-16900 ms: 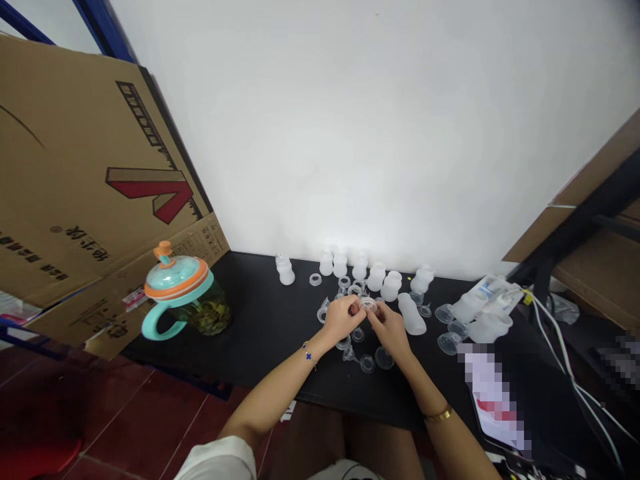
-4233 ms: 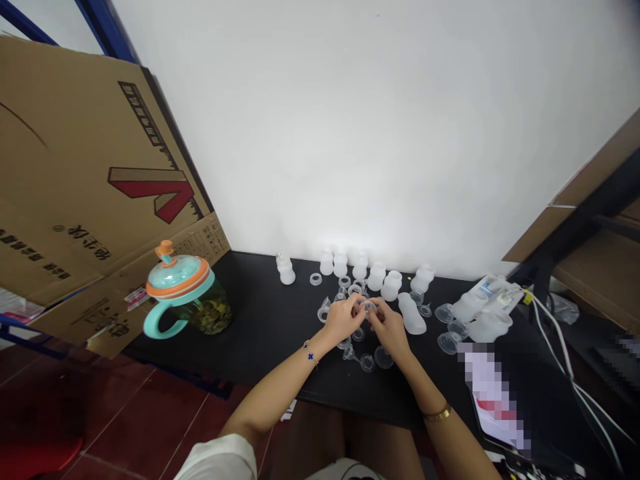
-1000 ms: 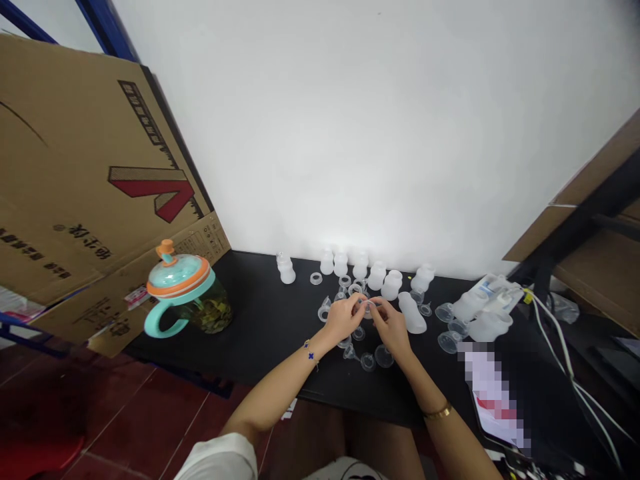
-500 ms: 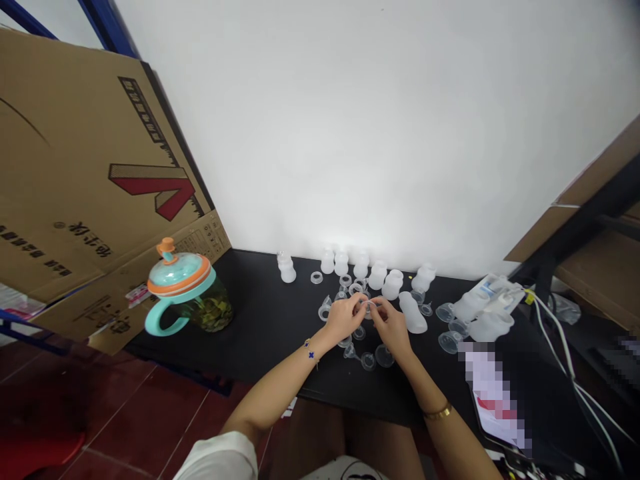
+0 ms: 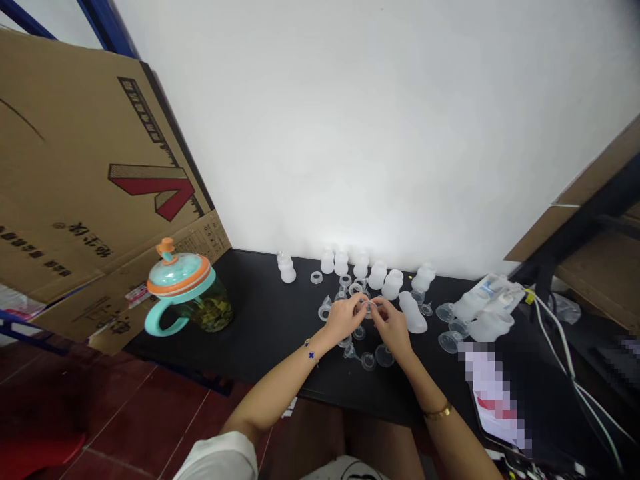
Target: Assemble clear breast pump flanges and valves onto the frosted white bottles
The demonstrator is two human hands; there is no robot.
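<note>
My left hand [image 5: 343,319] and my right hand [image 5: 391,326] meet over the black table [image 5: 270,320], fingers pinched together on a small clear ring-shaped plastic part [image 5: 369,306] held between them. Several clear caps and rings [image 5: 367,361] lie on the table just below and around my hands. A row of frosted white plastic bottle pieces [image 5: 377,275] stands behind them by the wall, and one frosted piece [image 5: 413,313] lies on its side right of my right hand.
A teal and orange lidded jug [image 5: 185,292] stands at the table's left. A large cardboard box [image 5: 85,180] leans on the left. Plastic bags of parts [image 5: 487,310], white cables [image 5: 560,347] and a blurred paper [image 5: 493,393] lie at the right.
My hands stay in the same spot over the table, fingers shifting slightly on the small clear part. The view has tilted a little.
</note>
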